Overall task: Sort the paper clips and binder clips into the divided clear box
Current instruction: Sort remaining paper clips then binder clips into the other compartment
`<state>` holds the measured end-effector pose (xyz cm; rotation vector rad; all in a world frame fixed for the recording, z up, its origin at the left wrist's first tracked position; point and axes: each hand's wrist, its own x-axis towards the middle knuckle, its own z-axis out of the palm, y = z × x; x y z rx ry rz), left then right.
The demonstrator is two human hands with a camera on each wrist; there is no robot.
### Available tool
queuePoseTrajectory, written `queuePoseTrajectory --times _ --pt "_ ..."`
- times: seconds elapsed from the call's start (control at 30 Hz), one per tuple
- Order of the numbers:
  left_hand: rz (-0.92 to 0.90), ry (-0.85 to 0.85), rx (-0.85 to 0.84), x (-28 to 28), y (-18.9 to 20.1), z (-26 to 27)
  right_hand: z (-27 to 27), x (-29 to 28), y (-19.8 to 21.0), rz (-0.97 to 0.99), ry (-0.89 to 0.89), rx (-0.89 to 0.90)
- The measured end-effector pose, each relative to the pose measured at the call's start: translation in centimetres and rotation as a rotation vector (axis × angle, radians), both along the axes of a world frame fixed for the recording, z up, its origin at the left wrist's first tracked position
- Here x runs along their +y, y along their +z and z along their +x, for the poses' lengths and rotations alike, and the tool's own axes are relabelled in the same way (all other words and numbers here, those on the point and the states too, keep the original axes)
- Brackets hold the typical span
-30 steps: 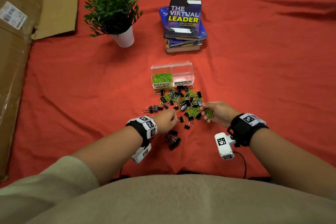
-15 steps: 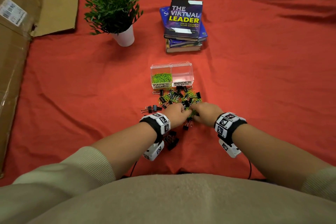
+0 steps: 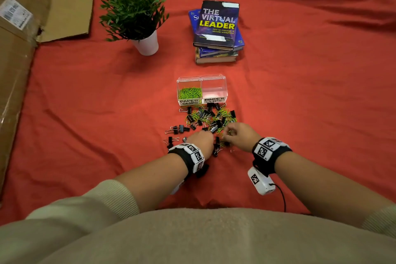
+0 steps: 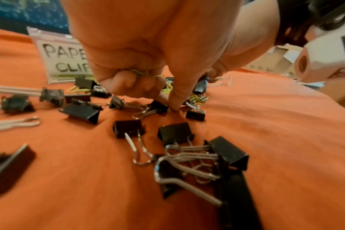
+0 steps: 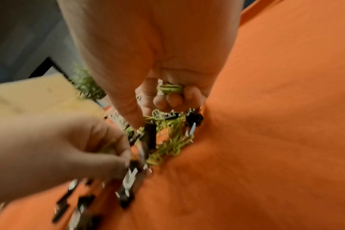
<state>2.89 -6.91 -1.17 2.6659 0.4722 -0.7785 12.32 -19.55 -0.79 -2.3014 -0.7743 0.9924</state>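
A divided clear box [image 3: 201, 90] stands on the red cloth; its left half, labelled PAPER CLIPS, holds green paper clips [image 3: 189, 93], and its right half, labelled BINDER CLIPS, looks empty. Just in front lies a mixed pile of black binder clips [image 3: 211, 117] and green paper clips. My left hand [image 3: 202, 138] is at the pile's near edge, fingers curled around green paper clips [image 4: 135, 72], thumb and forefinger pinching down at the cloth. My right hand [image 3: 237, 133] holds a bunch of green paper clips [image 5: 169, 89] in its curled fingers above the pile.
Loose binder clips [image 3: 179, 128] lie to the left of the pile and under my left wrist [image 4: 187, 149]. A potted plant [image 3: 137, 19] and a stack of books [image 3: 217, 32] stand beyond the box. Cardboard [image 3: 25, 28] lies along the left.
The right hand came in from the pile's right side to its near edge. The left hand moved forward and right to meet it, then both spread slightly apart.
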Motion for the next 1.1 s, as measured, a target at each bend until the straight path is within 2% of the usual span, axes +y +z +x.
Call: queuePoseTrajectory --times 0.23,0.33,0.4,0.5,0.6,0.73,0.83,0.9,1.1 --pt "-0.281 0.243 -0.161 1.4 -0.5 -1.3 2.6 2.2 2.9 0.094 -0.255 0.425" --pt "-0.39 0.329 -0.17 3.0 0.0 -1.8 3.9 4.7 5.4 0.181 -0.297 0.54" --pt "-0.452 0.364 -0.159 4.1 0.3 -2.0 4.8 7.1 6.3 0.228 -0.301 0.55" --pt "-0.46 0.387 -0.177 5.6 0.7 -2.3 6.0 11.3 6.7 0.211 -0.228 0.383" --pt "-0.422 0.394 -0.184 7.0 0.8 -2.6 6.3 15.0 6.4 0.057 -0.025 0.019" --pt "-0.356 0.348 -0.162 8.9 1.4 -2.8 5.1 18.4 4.8 -0.154 0.239 -0.271" --pt "-0.296 0.313 -0.147 10.4 2.5 -2.0 4.8 19.3 3.7 -0.202 0.387 -0.313" --pt "-0.251 0.286 -0.157 11.5 3.1 -0.8 5.0 19.0 3.7 -0.182 0.402 -0.304" --pt "-0.116 0.115 -0.254 13.2 3.7 5.0 6.0 14.1 5.4 0.086 0.114 -0.255"
